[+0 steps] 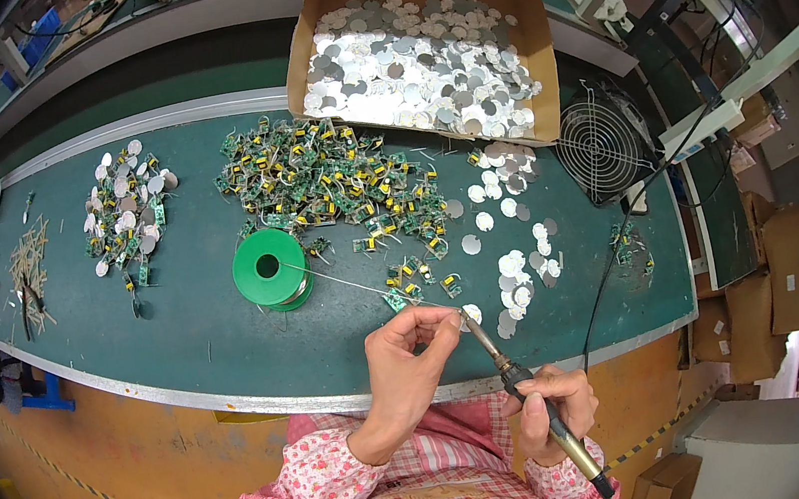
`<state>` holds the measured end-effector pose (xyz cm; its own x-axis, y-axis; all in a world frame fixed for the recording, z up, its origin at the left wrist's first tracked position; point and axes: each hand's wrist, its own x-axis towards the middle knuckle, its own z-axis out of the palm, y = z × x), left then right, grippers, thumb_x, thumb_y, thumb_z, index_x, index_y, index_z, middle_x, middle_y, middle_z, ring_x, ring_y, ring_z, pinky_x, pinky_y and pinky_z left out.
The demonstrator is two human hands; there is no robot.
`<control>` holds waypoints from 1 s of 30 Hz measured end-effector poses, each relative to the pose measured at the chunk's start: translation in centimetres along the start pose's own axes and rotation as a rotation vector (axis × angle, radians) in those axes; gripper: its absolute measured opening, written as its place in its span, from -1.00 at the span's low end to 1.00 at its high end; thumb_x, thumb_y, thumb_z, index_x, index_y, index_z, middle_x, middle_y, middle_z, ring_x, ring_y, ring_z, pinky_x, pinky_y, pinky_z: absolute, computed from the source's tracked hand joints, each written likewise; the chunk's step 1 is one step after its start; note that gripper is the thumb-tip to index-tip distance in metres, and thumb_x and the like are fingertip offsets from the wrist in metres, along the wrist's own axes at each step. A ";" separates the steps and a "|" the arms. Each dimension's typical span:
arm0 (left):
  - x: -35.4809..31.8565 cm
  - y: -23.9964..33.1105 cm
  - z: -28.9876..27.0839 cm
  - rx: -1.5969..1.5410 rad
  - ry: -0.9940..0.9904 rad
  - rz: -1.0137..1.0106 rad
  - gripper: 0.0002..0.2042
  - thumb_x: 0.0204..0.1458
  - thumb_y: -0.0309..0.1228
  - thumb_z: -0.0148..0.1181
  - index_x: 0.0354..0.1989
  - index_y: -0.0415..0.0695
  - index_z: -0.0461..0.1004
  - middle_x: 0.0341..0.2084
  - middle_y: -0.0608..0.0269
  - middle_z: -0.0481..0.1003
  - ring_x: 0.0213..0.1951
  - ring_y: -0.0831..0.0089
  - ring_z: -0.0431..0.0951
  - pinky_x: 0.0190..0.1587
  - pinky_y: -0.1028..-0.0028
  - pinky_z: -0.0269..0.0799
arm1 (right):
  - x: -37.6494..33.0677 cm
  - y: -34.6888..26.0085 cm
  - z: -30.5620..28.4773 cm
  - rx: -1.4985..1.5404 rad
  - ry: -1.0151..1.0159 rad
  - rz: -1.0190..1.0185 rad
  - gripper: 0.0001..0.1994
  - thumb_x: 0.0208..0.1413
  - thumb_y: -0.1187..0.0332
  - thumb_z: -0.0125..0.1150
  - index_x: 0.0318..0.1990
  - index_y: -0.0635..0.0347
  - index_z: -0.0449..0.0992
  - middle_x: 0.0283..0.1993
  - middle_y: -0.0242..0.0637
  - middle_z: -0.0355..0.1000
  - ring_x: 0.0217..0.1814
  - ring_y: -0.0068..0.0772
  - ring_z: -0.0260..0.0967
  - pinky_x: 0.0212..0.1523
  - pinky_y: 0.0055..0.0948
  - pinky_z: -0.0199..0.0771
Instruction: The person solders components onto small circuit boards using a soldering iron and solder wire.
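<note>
Head view: the biggest risk here is the hot tip of the brass-and-black soldering iron (524,390) sitting almost against the fingertips of the left hand (411,354) — a small slip of either hand could burn the fingers or push the joint off its pad. The thin solder wire (353,281) runs taut from the green plastic spool (269,269) to the work point; a tug could drag the spool or lift the wire off the joint. The iron's black cable (622,250) crosses the right part of the green bench mat (198,326) and could snag the loose silver metal discs (521,274) lying near it.

The left hand is raised at the near edge, wrist bent, fingers pinched shut on something small — too hidden to name, likely a little green circuit board like those in the pile (329,173) further back. The right hand (552,411) sits lower and nearer, fist closed around the iron's handle, tip angled up and left toward the pinch. A cardboard box of discs (429,54) stands at the far side.
</note>
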<state>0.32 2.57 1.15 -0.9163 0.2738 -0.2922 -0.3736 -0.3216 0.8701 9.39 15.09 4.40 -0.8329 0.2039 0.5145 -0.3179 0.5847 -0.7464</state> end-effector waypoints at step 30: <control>-0.1 0.4 -1.9 0.213 -0.504 -0.214 -0.88 0.07 -0.49 0.16 -0.26 -0.28 0.45 -0.39 0.35 0.49 -0.37 0.69 0.45 -0.31 0.63 0.40 | 1.0 2.3 0.1 0.242 -0.012 0.349 -0.78 0.06 0.61 0.16 -0.15 0.25 0.34 -0.21 -0.17 0.50 -0.18 -0.52 0.47 -0.23 -0.60 0.46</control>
<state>-0.03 0.70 0.79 -0.6228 0.7265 -0.2905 -0.4578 -0.0372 0.8883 7.72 16.57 3.16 -0.9141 0.3470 0.2096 -0.1122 0.2804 -0.9533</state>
